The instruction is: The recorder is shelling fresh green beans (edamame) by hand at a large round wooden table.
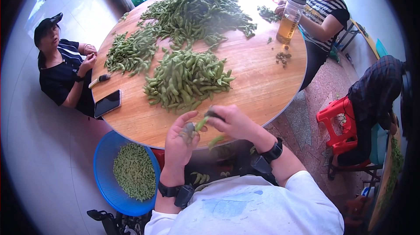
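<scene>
My left hand [180, 139] is over the round table's near edge, palm turned up, with a green soybean pod [201, 124] between its fingers and a greyish, blurred thing at the thumb. My right hand [229, 120] meets it from the right, its fingertips on the same pod; a dark cover or thing shows at its thumb and finger. Just beyond both hands lies a heap of whole pods [187, 80]. One loose pod [215, 141] is below my right hand, near the table rim. Shelled beans [134, 171] fill part of a blue plastic basin [108, 182] at the lower left.
More pods [200, 11] are piled at the far side. A phone [108, 103] and a brush [99, 80] lie at the left edge. A bottle [290, 18] stands at the right near small brown round things [283, 57]. People are around the table; a red stool [338, 123] is at right.
</scene>
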A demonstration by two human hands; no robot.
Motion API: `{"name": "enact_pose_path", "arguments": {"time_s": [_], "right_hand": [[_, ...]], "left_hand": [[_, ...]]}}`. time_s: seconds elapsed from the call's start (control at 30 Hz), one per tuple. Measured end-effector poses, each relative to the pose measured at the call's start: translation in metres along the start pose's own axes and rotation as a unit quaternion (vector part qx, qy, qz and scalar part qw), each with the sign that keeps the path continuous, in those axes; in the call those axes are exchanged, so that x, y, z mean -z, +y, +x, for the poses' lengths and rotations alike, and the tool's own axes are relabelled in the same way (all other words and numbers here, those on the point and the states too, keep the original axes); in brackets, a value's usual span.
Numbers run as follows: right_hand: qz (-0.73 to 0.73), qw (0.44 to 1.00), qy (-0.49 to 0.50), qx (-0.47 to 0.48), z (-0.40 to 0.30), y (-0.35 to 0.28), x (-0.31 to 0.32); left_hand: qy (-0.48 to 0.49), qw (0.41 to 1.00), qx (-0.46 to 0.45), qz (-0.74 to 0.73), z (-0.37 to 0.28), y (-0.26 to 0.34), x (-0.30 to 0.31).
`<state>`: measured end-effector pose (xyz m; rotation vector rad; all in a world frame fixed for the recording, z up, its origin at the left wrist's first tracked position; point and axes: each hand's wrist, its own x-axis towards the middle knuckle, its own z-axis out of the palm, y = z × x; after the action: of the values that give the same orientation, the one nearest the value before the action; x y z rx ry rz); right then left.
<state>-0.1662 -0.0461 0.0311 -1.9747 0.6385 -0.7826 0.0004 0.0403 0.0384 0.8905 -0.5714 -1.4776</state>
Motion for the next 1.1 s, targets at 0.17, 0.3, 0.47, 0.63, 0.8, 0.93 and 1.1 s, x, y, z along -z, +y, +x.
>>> {"name": "enact_pose_path", "arguments": {"time_s": [0.17,0.3,0.47,0.63,0.8,0.93,1.1], "right_hand": [[0.035,0.987,0.133,-0.080,-0.002,0.005,-0.028],[0.046,0.992,0.098,-0.067,-0.016,0.005,-0.036],[0.303,0.928,-0.068,-0.205,-0.023,-0.019,-0.020],[0.372,0.879,-0.090,-0.283,-0.024,-0.006,-0.027],[0.509,0.813,-0.085,-0.270,-0.023,-0.011,-0.029],[0.569,0.769,-0.095,-0.276,-0.016,-0.010,-0.033],[0.680,0.650,-0.147,-0.306,-0.027,-0.005,-0.039]], "left_hand": [[0.033,0.993,-0.080,-0.083,0.008,-0.035,0.002],[0.045,0.989,-0.087,-0.111,0.013,-0.045,0.005],[0.082,0.984,-0.158,0.024,0.004,-0.036,0.002],[0.118,0.958,-0.178,0.191,0.005,-0.048,0.012],[0.116,0.974,-0.188,0.055,0.002,-0.043,0.001],[0.084,0.980,-0.176,0.022,0.003,-0.037,0.003],[-0.066,0.971,-0.218,0.069,0.002,-0.039,0.027]]}}
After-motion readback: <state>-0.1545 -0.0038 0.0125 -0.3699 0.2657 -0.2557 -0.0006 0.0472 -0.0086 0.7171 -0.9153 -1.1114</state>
